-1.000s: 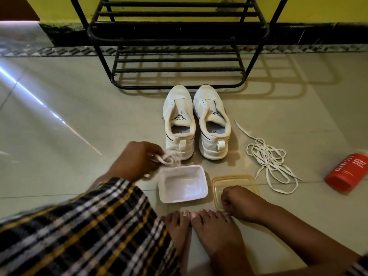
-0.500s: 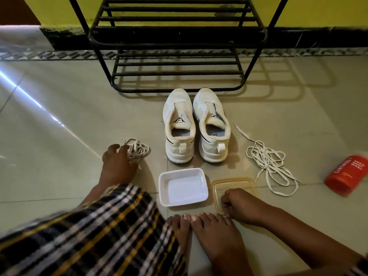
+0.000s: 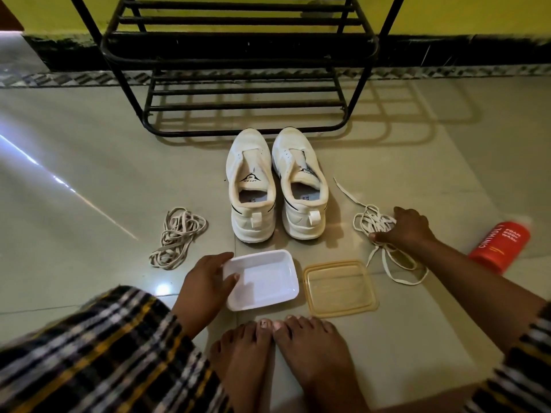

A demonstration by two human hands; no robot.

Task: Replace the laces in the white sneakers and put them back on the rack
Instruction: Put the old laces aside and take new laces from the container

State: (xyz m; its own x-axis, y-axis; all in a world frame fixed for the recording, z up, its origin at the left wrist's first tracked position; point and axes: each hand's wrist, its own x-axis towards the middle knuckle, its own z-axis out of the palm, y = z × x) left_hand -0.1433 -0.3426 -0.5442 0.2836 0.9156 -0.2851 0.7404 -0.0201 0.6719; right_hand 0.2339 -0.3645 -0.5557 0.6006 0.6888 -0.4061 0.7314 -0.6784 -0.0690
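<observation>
The left hand point(image 3: 208, 281) grips the near-left rim of a shallow white rectangular plastic tray point(image 3: 262, 280), thumb inside. The right hand point(image 3: 408, 231) closes over a loose tangle of white flat laces point(image 3: 372, 223) on the pale tiled floor point(image 3: 89, 174). A pair of white lace-less sneakers point(image 3: 275, 186) stands heels toward the person, just before a black metal rack point(image 3: 238, 55). A second, dingier coil of flat laces point(image 3: 177, 236) lies left of the sneakers.
</observation>
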